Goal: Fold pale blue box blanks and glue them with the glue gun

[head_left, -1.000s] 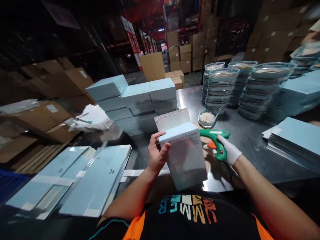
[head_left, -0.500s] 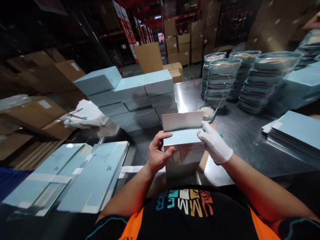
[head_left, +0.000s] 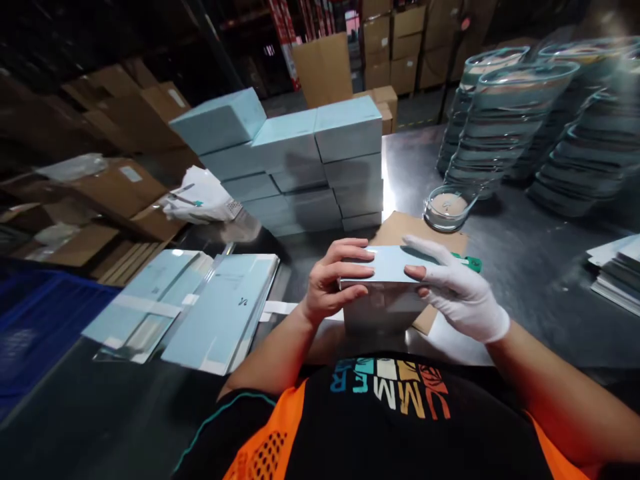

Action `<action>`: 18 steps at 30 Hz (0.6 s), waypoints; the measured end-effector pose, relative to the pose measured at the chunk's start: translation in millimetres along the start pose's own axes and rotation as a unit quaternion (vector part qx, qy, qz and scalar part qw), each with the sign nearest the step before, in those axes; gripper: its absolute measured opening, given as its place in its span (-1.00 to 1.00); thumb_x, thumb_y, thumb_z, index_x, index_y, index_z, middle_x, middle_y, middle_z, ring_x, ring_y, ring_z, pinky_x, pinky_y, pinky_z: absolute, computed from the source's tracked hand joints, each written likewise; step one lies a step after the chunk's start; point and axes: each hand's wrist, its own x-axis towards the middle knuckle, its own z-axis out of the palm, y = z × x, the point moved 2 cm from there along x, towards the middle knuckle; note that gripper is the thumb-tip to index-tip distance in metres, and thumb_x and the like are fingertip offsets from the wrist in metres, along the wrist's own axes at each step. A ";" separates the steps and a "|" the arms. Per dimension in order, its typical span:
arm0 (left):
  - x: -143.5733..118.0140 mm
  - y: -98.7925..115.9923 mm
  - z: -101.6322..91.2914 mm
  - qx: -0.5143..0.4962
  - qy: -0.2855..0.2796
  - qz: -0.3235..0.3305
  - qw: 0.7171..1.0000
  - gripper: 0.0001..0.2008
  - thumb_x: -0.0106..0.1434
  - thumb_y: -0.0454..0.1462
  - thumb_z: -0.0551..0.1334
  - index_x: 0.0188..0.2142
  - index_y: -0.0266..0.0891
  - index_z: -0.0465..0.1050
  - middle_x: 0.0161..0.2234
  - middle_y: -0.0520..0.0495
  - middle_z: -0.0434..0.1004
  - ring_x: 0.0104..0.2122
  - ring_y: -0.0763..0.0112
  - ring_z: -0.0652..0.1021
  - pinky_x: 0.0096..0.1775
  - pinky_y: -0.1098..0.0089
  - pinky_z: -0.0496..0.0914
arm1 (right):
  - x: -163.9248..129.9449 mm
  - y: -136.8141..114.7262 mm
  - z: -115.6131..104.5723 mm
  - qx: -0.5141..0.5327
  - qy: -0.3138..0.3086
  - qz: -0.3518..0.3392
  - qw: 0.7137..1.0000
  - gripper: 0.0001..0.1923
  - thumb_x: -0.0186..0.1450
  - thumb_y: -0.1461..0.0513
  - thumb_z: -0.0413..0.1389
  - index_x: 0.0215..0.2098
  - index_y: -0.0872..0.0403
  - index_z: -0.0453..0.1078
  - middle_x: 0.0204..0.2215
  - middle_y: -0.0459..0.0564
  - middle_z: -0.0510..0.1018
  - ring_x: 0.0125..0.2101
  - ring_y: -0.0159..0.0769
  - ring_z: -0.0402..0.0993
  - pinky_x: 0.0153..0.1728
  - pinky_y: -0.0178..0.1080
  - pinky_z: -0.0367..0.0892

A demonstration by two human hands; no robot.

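We are at a dark metal surface in a warehouse, with cartons stacked on shelves behind. Nearest to us, our two hands hold a pale blue box standing just in front of our chest, partly on a sheet of brown card. The left hand, bare, has its fingers curled over the box's left top edge and pressed onto the lid. The right hand, in a white glove, lies flat along the right of the lid, fingers stretched and bearing down, not wrapped around anything. We judge the step in hand to be pressing the top flap shut so it seats; the next move seems to call for steady, even pressure before the box is let go.

A green tool peeps out just behind the gloved hand. To the left lie flat blue sheets. Further out sits a small glass dish, near the card. Beyond stands a stack of finished blue boxes, and to the right, tall stacks of glass dishes.
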 end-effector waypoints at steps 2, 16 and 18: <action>1.0 0.6 -3.6 -0.002 0.009 0.008 1.000 -0.72 0.40 0.07 0.40 -0.23 -0.04 0.71 -0.17 -0.17 0.72 0.06 -0.03 0.67 0.10 -0.17 0.58 | 4.3 -2.8 -0.5 -0.001 -0.001 -0.016 1.000 -0.76 0.50 0.07 0.25 0.08 -0.23 0.69 0.31 0.04 0.59 0.35 0.06 0.48 0.38 0.28 0.37; 55.3 43.1 -58.6 0.223 -0.198 -0.058 0.953 -0.51 0.10 -0.01 0.62 -0.04 -0.08 0.62 -0.16 -0.09 0.69 -0.22 0.12 0.64 -0.06 0.18 0.50 | 71.0 100.9 -50.9 -0.243 0.033 0.163 0.956 -0.28 0.54 -0.16 0.06 0.32 0.27 0.45 0.37 0.34 0.49 0.40 0.07 0.41 0.40 -0.01 0.30; 52.6 37.9 -74.9 0.176 -0.010 -0.045 0.983 -0.33 -0.01 -0.08 0.67 0.08 -0.06 0.57 -0.07 -0.07 0.66 -0.13 0.14 0.63 -0.08 0.25 0.50 | 74.4 129.2 -87.3 -0.300 0.081 0.215 0.926 -0.35 0.51 -0.09 0.13 0.11 0.40 0.54 0.44 0.53 0.33 0.50 0.27 0.17 0.50 0.12 0.04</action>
